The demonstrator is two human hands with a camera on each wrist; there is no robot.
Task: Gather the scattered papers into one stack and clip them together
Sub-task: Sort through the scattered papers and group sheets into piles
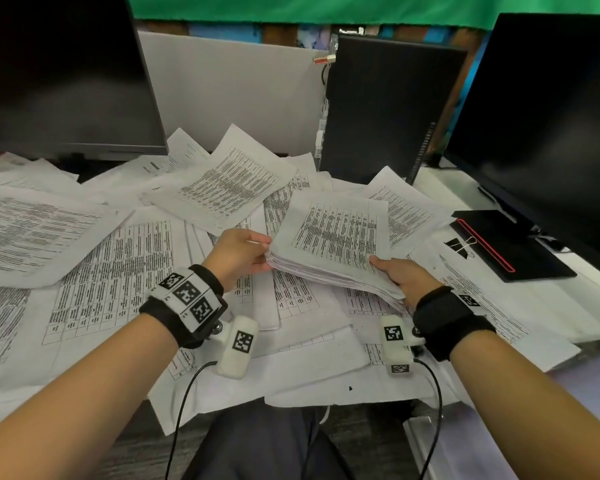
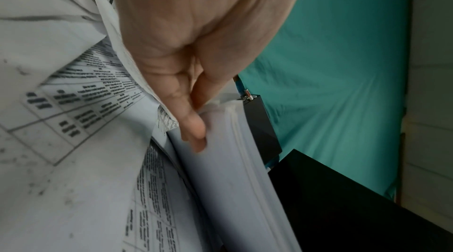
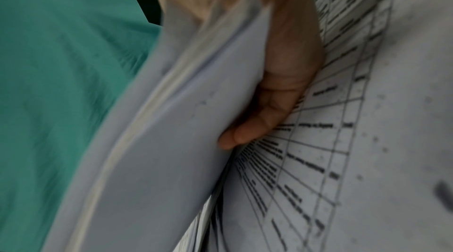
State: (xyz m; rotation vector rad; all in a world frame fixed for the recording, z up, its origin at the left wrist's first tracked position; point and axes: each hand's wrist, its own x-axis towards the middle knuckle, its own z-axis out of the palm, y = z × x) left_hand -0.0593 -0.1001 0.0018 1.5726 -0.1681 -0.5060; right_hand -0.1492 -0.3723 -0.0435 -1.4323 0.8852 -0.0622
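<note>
A thick stack of printed papers (image 1: 333, 237) is lifted just above the desk, tilted toward me. My left hand (image 1: 238, 252) grips its left edge, fingers curled under the stack (image 2: 235, 159) in the left wrist view. My right hand (image 1: 404, 277) grips the near right corner, thumb on top and fingers (image 3: 247, 132) under the stack (image 3: 159, 149). Many loose printed sheets (image 1: 111, 271) lie scattered across the desk. A black binder clip (image 1: 456, 244) with silver handles lies on paper at the right.
A dark monitor (image 1: 59, 74) stands at the back left, another (image 1: 548, 126) at the right, with a black upright panel (image 1: 385, 109) between. A black notebook with a red band (image 1: 506, 247) lies at the right. Cables hang from both wrist cameras.
</note>
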